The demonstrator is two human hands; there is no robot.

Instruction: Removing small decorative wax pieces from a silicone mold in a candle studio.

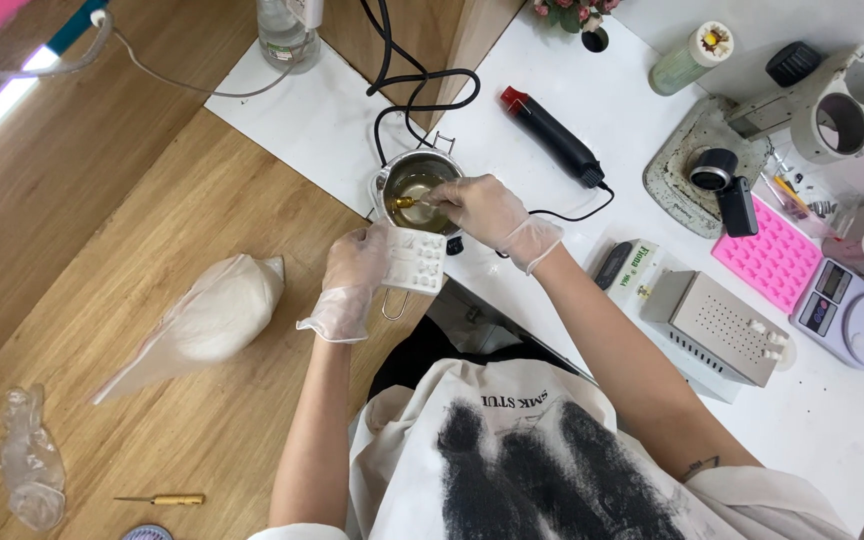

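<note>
While both gloved hands meet over the small metal pot (419, 185), the right hand (482, 208) is closed on a thin brass-coloured tool (410, 201) whose tip sits inside the pot, and the left hand (357, 268) is wrapped around a white mould block (415, 260) just below the pot's rim. Pot, tool and mould all sit between the two hands, touching or nearly touching.

Counts: one pot, one mould block, one tool in hand. One black heat gun (552, 135) with red nozzle lies just right of the pot, its cord looping behind. One filled white plastic bag (207, 318) lies left of the left hand, near but apart. One crumpled clear glove (30, 460) and one small yellow-handled pick (164, 499) lie at the near left. One pink silicone tray (770, 262), one digital scale (849, 315), one grey perforated metal box (717, 325) and one clear bottle (287, 35).

The pot stands at the corner of the white counter (322, 120), close to its near edge, where the wooden counter (102, 250) begins. Open room lies left on the wood between bag and pot; the right side is crowded.
</note>
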